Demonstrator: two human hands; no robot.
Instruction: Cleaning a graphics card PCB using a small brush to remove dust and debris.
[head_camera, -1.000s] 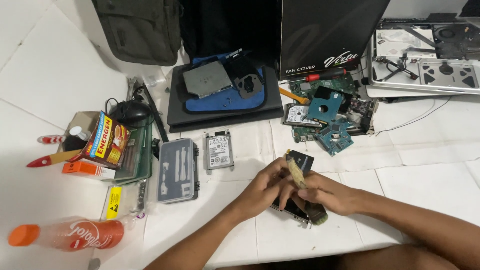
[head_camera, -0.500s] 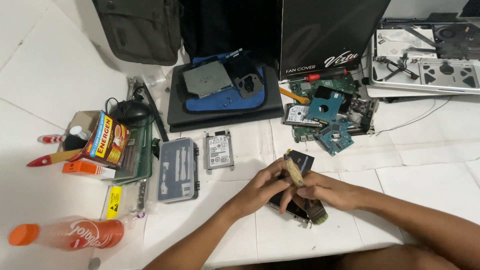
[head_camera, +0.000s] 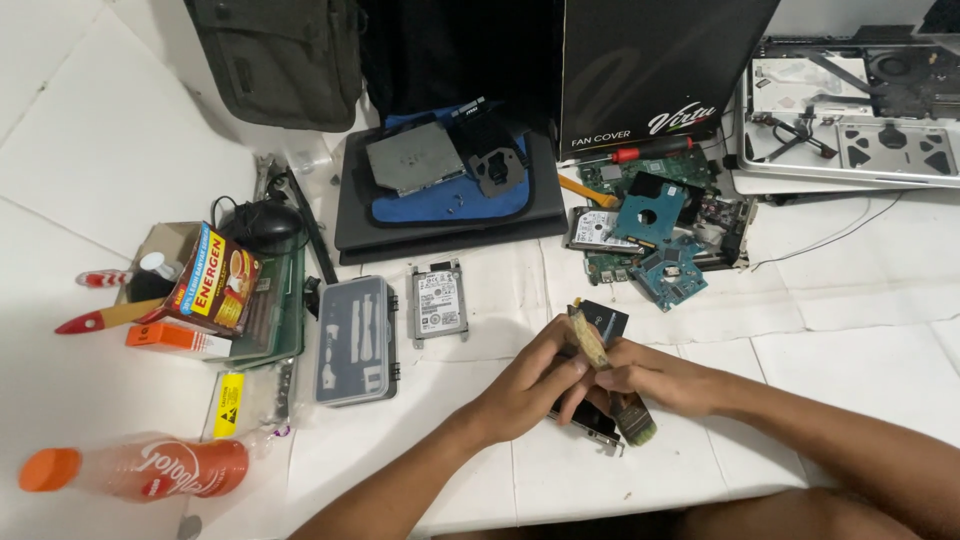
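Hands (head_camera: 590, 385) hide most of black drive (head_camera: 600, 322).

Both hands, left hand (head_camera: 530, 385) and right hand (head_camera: 655, 382), hold a paintbrush (head_camera: 608, 372) over a dark drive (head_camera: 600, 322).

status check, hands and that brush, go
Left hand steadies black flat drive. Right hand grips wooden-handled brush, bristles down. Nothing in the way.

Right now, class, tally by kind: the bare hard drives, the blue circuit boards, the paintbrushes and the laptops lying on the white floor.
Hard drives: 2
Blue circuit boards: 2
Paintbrushes: 2
Laptops: 2
Total: 8
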